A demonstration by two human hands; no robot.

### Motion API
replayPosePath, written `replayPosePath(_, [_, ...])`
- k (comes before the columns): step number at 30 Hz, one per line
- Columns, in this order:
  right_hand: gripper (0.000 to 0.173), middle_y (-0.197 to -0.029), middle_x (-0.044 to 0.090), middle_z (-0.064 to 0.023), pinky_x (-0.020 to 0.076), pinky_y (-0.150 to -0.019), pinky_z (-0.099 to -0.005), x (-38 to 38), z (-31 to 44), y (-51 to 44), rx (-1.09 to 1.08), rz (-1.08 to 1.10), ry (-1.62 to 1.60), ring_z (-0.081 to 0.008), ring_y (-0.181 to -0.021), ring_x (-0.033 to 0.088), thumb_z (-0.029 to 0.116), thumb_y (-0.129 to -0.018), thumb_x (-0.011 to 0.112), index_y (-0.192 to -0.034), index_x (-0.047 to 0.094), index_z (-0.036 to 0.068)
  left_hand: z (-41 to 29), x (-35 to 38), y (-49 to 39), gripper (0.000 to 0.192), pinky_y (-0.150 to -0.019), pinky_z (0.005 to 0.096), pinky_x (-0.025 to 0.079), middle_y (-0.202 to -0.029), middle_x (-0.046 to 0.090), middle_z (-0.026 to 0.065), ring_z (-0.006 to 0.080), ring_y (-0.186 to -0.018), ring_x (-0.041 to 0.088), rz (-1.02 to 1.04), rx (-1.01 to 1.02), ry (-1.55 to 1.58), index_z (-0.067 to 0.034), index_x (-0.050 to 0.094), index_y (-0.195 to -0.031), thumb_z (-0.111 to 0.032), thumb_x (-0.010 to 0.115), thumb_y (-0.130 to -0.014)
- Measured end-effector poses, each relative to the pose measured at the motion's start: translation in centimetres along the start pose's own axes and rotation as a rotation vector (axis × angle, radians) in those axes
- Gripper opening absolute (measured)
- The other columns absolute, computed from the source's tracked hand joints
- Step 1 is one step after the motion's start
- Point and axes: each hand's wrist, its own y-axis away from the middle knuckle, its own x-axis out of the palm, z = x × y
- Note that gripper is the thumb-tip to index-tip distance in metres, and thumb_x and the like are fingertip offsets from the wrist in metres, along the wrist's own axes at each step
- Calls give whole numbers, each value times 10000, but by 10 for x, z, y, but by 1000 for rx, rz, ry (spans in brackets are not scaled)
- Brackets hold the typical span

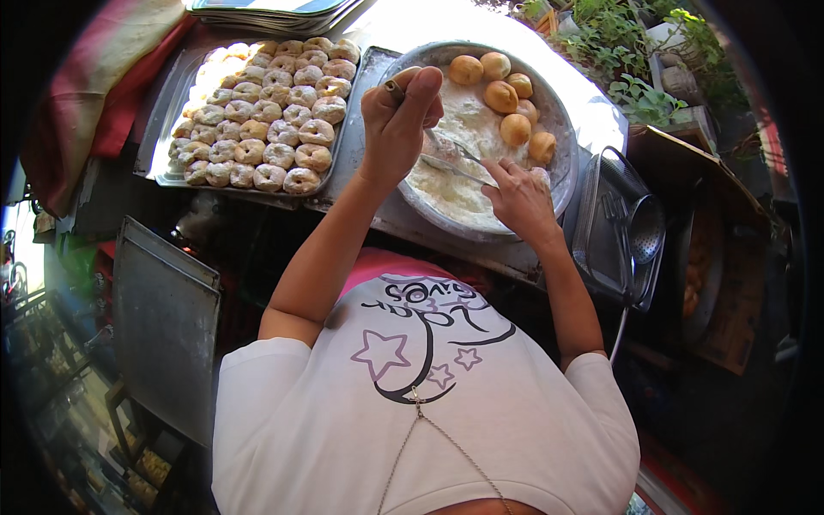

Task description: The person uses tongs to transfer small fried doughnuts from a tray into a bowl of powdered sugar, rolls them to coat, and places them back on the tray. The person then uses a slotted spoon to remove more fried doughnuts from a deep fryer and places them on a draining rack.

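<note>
A large round metal basin (570, 129) holds white powder (450, 193), with several plain fried dough balls (500, 96) at its far right. Over the basin's left side, my left hand (402, 109) is closed around a handle, a metal utensil's end showing below it. My right hand (521, 193) grips a metal utensil (454, 168) that reaches left over the powder. Between the two utensils lies a powdered dough piece (443, 149), partly hidden. To the left, a metal tray (248, 192) carries rows of powdered ring doughnuts (280, 130).
Right of the basin, a wire-mesh basket (595, 193) stands by a perforated ladle (646, 235) and tongs or forks. Stacked trays (277, 16) lie beyond the doughnuts. Large metal sheets (167, 322) stand at lower left, near a small flame (187, 249). Potted plants (637, 84) are at upper right.
</note>
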Motion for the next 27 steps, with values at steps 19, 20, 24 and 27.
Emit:
replayPosePath(19, [339, -951, 578, -144, 442, -767, -415, -44, 30, -28, -21, 141, 154, -319, -877, 577, 172, -747, 591, -1078, 565, 102, -131, -129, 13, 389, -418, 215, 205, -487, 363, -11, 44, -439, 274, -432, 551, -299, -54, 389, -550, -204, 496, -892])
replayPosePath(20, [337, -922, 579, -138, 444, -748, -411, -49, 31, -32, -55, 93, 165, -313, -864, 579, 157, -739, 601, -1070, 573, 98, -139, -150, 21, 399, -423, 211, 211, -488, 352, -15, 45, -439, 265, -529, 598, -358, -59, 368, -548, -212, 490, -895])
replayPosePath(24, [372, -859, 586, -101, 441, -663, -355, -72, 56, -75, -259, -21, -38, -245, -738, 573, 90, -695, 648, -1063, 593, 91, -159, -215, 51, 386, -431, 219, 246, -500, 339, -25, 50, -460, 285, -871, 739, -425, -70, 375, -583, -254, 459, -912])
replayPosePath(27, [364, -862, 594, -83, 441, -615, -311, -69, 122, -119, -378, -76, -98, -189, -629, 549, 89, -720, 646, -1079, 589, 88, -162, -245, 64, 378, -444, 223, 283, -510, 334, -26, 55, -470, 317, -963, 825, -442, -67, 388, -594, -249, 443, -920])
